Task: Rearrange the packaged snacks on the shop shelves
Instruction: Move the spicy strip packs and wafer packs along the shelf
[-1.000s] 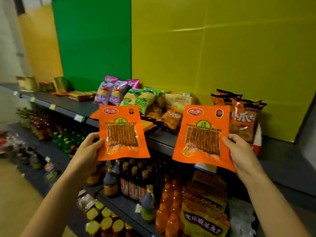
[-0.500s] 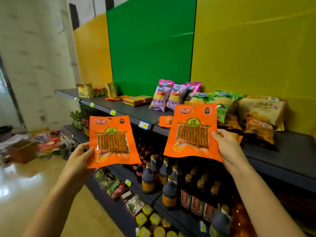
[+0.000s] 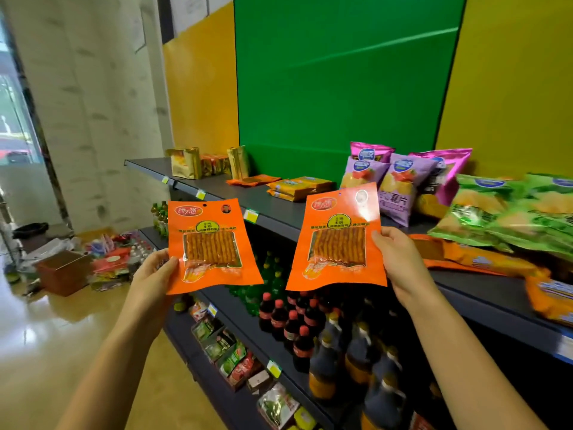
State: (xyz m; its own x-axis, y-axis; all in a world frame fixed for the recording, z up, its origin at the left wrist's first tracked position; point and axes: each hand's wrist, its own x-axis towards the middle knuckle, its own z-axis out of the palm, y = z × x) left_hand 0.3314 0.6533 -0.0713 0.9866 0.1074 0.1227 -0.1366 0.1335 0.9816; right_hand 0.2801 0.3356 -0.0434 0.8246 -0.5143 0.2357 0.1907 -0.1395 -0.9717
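I hold two flat orange snack packs with clear windows, upright, in front of the dark top shelf (image 3: 273,206). My left hand (image 3: 152,274) grips the left orange pack (image 3: 210,243) by its lower left edge. My right hand (image 3: 400,259) grips the right orange pack (image 3: 338,237) by its right edge. On the top shelf lie purple chip bags (image 3: 400,184), green chip bags (image 3: 502,212), flat orange packs (image 3: 477,259), a stack of yellow-orange packs (image 3: 297,187) and gold bags (image 3: 186,162) at the far left end.
Below the top shelf stand dark sauce bottles (image 3: 328,361), red-capped bottles (image 3: 288,318) and green bottles (image 3: 266,274); small packets (image 3: 229,352) fill the lowest shelf. A brown cardboard box (image 3: 62,271) and scattered goods (image 3: 114,256) sit on the shiny floor at left.
My view has swung left along the shelves; the green wall panel is now centred and the floor clutter shows. Both hands still hold their orange packs, which shifted left with me.
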